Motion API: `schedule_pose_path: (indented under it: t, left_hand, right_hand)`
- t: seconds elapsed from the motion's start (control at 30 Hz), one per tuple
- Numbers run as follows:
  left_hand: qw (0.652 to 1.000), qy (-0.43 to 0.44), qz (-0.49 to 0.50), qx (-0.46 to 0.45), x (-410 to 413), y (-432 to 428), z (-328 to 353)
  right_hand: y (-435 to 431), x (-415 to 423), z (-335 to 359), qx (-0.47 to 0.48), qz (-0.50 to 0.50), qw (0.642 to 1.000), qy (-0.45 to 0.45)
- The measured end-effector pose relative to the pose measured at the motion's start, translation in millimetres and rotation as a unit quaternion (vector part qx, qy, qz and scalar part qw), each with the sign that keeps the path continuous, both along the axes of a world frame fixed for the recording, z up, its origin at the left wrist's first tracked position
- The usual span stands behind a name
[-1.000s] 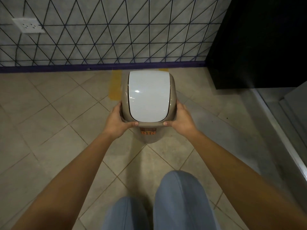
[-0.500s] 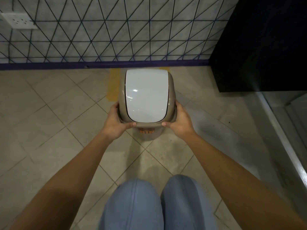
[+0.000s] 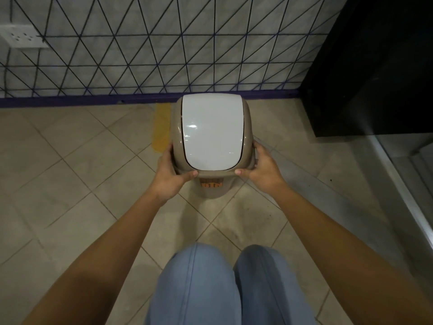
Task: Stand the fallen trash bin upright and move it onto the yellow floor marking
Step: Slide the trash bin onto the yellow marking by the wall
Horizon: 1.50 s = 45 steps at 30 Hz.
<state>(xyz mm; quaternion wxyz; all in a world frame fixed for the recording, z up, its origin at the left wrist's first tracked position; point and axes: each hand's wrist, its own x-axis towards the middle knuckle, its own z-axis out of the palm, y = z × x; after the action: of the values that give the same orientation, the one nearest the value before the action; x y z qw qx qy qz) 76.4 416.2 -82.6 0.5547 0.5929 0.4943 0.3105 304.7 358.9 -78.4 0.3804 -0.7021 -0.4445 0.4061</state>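
Gripping: both hands are clasping the trash bin (image 3: 212,184) at its near rim, one on each side.
Left hand (image 3: 169,175): it is curling around the bin's left side, thumb lying along the front edge of the rim, the other fingers hidden behind the bin.
Right hand (image 3: 262,171): it is wrapping the bin's right side, thumb pressing on the front rim, fingers reaching out of sight around the body.
Trash bin: it is standing upright, taupe, with a white domed lid (image 3: 212,134) closed on top and an orange label showing on the front below the rim.
Place: the bin is sitting over the yellow floor marking (image 3: 160,127), near the far edge of the tiled floor (image 3: 70,184) by the wall's purple baseboard (image 3: 70,100); whether its base is touching the floor I cannot tell.
Marking: a yellow strip is showing just left of the bin.
Person: knees in light blue trousers (image 3: 210,289) are showing at the bottom.
Right side: a black cabinet (image 3: 375,78) is standing well apart from the bin.
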Motion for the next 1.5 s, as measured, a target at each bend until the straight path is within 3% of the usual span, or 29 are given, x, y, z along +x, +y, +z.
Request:
schedule_pose_path:
  t: [0.1, 0.4, 0.63, 1.5]
  left_hand:
    - [1.0, -0.009, -0.008, 0.001, 1, 7, 0]
    - [1.0, -0.007, -0.025, 0.015, 4, 22, 2]
    - [0.998, -0.036, -0.009, -0.06, 4, 34, -20]
    - [0.999, -0.047, -0.002, -0.022, 16, 56, -16]
  right_hand:
    - [3, 2, -4, -0.002, -0.008, 1.0, 0.023]
    - [21, 7, 4, 0.0, 0.027, 1.0, -0.017]
    - [31, 19, -8, -0.011, 0.039, 0.999, 0.005]
    - [69, 31, -15, -0.031, 0.047, 0.997, 0.045]
